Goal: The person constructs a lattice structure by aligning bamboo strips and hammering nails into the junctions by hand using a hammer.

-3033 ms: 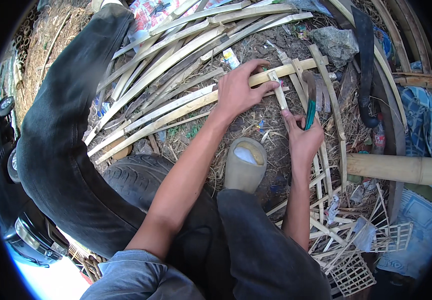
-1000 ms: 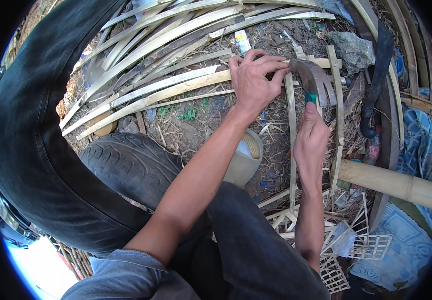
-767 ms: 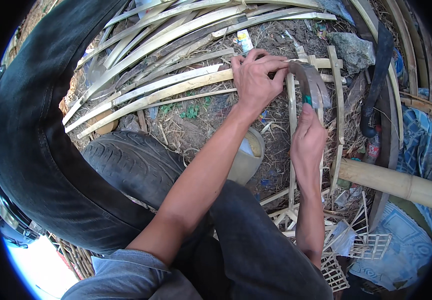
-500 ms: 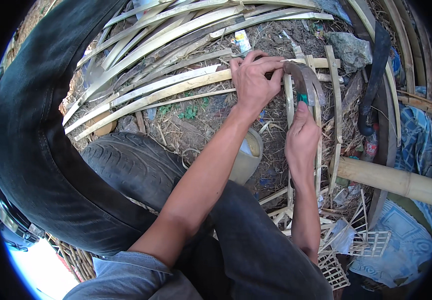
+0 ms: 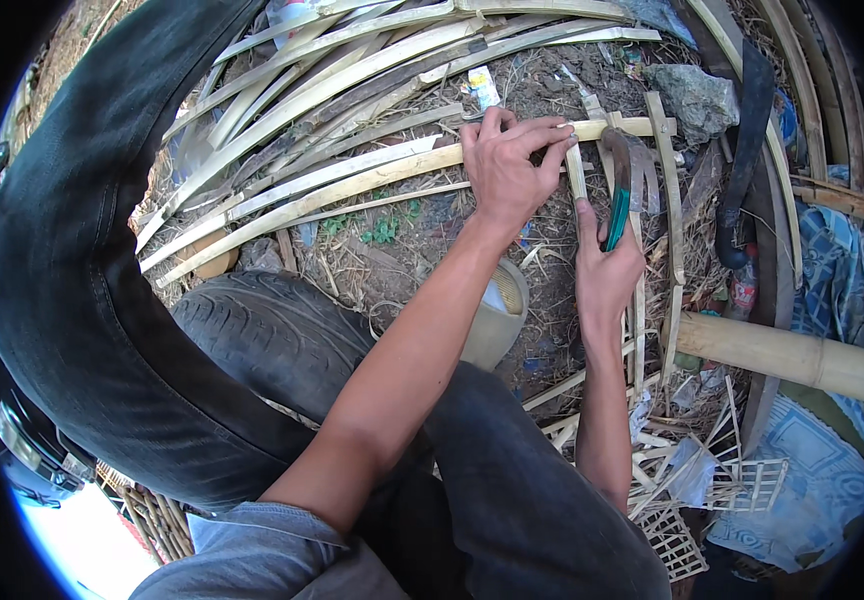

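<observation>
My left hand (image 5: 512,160) is closed round a long pale bamboo strip (image 5: 352,178) running from the left. Its fingertips and thumb meet where a short upright strip (image 5: 577,170) crosses the long one. My right hand (image 5: 607,265) grips a sickle by its green handle (image 5: 620,215); the dark curved blade (image 5: 618,150) points away from me, beside the crossing. The right thumb lies against the upright strip's lower part. More upright slats (image 5: 666,180) cross the long strip to the right of the sickle.
Several bamboo strips (image 5: 312,85) lie across the far left. A grey rock (image 5: 694,102) and a thick bamboo pole (image 5: 802,355) are at the right. Near my legs are a tyre (image 5: 262,320), a sandal (image 5: 497,325) and woven lattice pieces (image 5: 757,485).
My right hand has turned the sickle, so its blade has swung right, away from the left fingers, and more green handle shows. The right thumb now touches the upright strip. My left hand stays put.
</observation>
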{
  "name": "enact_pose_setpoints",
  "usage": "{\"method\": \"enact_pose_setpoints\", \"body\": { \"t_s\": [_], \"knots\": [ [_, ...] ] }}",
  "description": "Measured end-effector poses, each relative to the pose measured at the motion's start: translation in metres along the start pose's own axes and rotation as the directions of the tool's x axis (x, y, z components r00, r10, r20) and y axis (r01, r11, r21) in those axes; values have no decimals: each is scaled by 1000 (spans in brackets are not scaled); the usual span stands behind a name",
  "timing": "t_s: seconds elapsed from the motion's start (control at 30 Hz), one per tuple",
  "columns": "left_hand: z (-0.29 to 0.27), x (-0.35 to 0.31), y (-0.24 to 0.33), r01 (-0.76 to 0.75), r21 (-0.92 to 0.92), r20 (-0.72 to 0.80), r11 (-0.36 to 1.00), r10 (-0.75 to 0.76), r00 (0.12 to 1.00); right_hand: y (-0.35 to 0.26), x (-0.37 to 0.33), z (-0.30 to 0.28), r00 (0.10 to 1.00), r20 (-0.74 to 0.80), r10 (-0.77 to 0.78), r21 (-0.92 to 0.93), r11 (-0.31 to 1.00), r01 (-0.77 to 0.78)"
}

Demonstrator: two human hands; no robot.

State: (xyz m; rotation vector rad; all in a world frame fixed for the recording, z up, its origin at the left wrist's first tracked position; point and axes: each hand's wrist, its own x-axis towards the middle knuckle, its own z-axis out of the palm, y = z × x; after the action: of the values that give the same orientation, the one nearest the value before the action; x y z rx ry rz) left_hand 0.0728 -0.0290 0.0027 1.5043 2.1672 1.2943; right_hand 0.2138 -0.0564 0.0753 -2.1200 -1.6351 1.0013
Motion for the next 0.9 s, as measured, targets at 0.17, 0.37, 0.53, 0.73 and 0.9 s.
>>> {"method": "enact_pose_setpoints", "body": {
  "t_s": [0.17, 0.37, 0.53, 0.73, 0.9],
  "knots": [
    [0, 5, -1, 29, -51, 66, 998, -25, 997, 17, 5, 6, 931, -256, -262, -129, 963, 235],
    [-2, 13, 2, -48, -49, 97, 998, 53, 994, 31, 7, -16, 928, -366, -64, -108, 994, 26],
    [-1, 14, 3, -46, -37, 120, 998, 50, 992, 54, 23, -35, 928, -365, 81, 33, 997, -74],
    [-5, 12, 11, -10, -42, 139, 999, 16, 990, 58, -2, -35, 911, -376, 170, 47, 985, -165],
    [-8, 20, 15, -8, -15, 149, 1000, 10, 989, 40, -21, -39, 937, -343, 69, 239, 971, 16]
  ]
}}
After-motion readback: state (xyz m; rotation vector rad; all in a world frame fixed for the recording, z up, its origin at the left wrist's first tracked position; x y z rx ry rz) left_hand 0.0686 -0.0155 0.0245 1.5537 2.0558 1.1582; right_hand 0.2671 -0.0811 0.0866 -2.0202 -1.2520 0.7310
